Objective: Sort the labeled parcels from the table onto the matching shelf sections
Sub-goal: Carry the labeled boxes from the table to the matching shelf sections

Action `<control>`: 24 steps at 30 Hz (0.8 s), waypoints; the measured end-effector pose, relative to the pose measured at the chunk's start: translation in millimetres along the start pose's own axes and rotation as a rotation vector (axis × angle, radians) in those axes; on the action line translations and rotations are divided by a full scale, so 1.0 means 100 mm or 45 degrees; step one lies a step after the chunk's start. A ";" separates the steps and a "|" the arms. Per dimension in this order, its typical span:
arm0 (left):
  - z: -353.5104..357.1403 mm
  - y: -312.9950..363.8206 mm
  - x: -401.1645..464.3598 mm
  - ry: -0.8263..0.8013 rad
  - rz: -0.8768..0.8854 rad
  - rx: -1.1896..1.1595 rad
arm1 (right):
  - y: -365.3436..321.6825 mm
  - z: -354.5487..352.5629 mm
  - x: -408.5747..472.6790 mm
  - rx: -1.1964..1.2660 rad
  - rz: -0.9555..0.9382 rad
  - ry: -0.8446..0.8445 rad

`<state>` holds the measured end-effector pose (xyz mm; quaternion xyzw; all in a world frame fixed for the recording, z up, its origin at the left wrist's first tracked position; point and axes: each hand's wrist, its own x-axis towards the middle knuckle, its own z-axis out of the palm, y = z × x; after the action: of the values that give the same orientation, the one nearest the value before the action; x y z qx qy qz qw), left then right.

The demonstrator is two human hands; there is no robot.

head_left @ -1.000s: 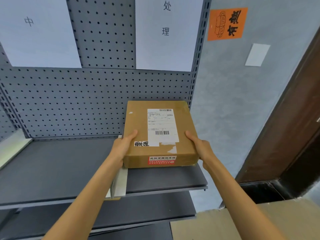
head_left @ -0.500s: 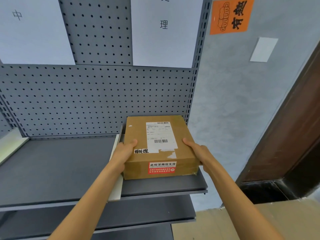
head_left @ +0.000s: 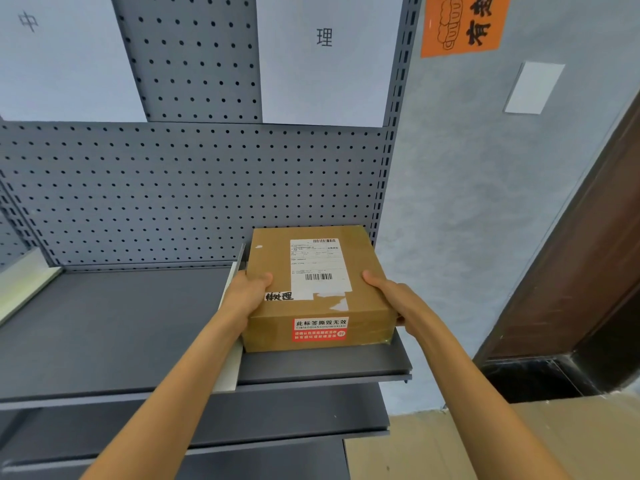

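parcel: brown cardboard box [head_left: 320, 289], sitting flat on the grey shelf [head_left: 114, 334], far right section, right of the white divider [head_left: 230, 362]
left hand [head_left: 247, 294]: gripping the box's left edge, thumb on top
right hand [head_left: 394, 299]: curled round the right edge
sign above: white sheet [head_left: 325, 60] on the pegboard

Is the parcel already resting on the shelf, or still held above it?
Touching. The head view shows the parcel with its bottom front edge flush on the shelf, no gap; the left hand and right hand grip its sides.
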<state>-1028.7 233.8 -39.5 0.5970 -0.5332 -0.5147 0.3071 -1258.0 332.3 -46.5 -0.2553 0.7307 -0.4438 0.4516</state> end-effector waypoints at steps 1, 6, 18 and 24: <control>-0.01 0.01 0.00 -0.005 -0.007 0.019 | 0.00 0.00 0.00 0.006 -0.003 0.007; -0.09 0.08 -0.05 0.031 0.052 0.147 | -0.04 0.03 -0.09 -0.170 -0.164 0.214; -0.80 0.24 -0.70 0.257 0.598 0.508 | -0.60 0.58 -1.07 -0.641 -0.847 0.310; -1.73 -0.16 -1.27 0.440 0.714 0.822 | -0.58 1.35 -1.67 -1.002 -1.140 0.183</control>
<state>-848.6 327.5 31.0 0.5718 -0.7482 -0.1124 0.3173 -1062.3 377.7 50.4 -0.6557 0.6902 -0.3032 0.0418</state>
